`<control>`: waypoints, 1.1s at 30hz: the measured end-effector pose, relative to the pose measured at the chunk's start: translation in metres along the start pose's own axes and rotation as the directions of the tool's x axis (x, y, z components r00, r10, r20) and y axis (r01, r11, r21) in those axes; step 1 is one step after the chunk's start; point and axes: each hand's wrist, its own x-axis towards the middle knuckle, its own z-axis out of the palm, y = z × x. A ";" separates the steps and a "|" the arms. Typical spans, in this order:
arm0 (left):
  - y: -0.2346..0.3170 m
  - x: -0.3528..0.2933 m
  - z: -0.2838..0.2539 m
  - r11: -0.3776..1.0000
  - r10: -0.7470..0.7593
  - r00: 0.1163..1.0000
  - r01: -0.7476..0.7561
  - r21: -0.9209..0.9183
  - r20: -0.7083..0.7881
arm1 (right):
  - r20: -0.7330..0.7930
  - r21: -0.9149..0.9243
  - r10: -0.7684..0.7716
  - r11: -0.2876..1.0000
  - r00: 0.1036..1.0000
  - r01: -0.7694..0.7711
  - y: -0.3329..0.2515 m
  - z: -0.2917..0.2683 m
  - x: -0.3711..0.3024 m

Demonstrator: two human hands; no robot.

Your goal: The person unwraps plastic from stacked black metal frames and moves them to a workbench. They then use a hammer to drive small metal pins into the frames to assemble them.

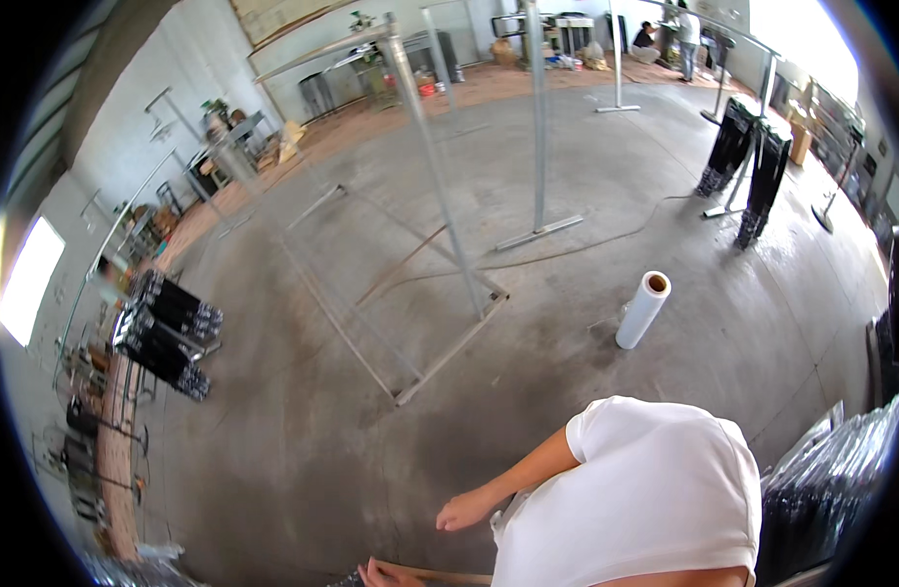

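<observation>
My right hand [463,511] reaches out from the short white sleeve above the concrete floor, its fingers curled in. Whatever may be inside that fist is hidden. Below it, cut off by the lower edge, my left hand [389,575] has its fingers bent beside a small patch of dark, shiny material [348,581]. What those fingers grip is too cropped to make out. A pale bar [449,575] runs along the lower edge beside this hand. On the floor ahead, right of centre, a roll of clear film [643,311] stands upright.
A metal rack frame [435,176] stands ahead, its base bars [449,354] on the floor. Dark wrapped bundles hang on racks at left [161,347] and far right [765,181]. Film-covered dark goods [831,479] are close at right. A cord [567,252] crosses the floor. Two people [688,44] are far back.
</observation>
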 end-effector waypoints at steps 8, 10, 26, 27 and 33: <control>0.200 0.058 0.168 0.962 0.160 0.220 -0.253 -0.102 0.962 | -0.672 0.084 0.121 0.993 0.730 -0.087 0.035 -0.152 -0.145; 0.223 0.067 0.197 0.913 0.138 0.049 -0.394 -0.108 0.989 | -0.783 0.166 0.202 0.979 0.589 -0.114 0.045 -0.173 -0.182; 0.532 0.155 0.479 0.485 0.589 -0.336 -0.581 -0.654 0.735 | -0.777 0.589 0.622 0.772 -0.092 0.239 0.164 -0.357 -0.361; 0.547 0.162 0.493 0.473 0.612 -0.346 -0.560 -0.680 0.711 | -0.798 0.556 0.592 0.796 -0.115 0.239 0.169 -0.379 -0.374; 0.636 0.196 0.562 0.401 0.300 -0.560 -0.660 -0.635 0.772 | -0.759 0.471 0.578 0.806 -0.301 0.358 0.166 -0.473 -0.455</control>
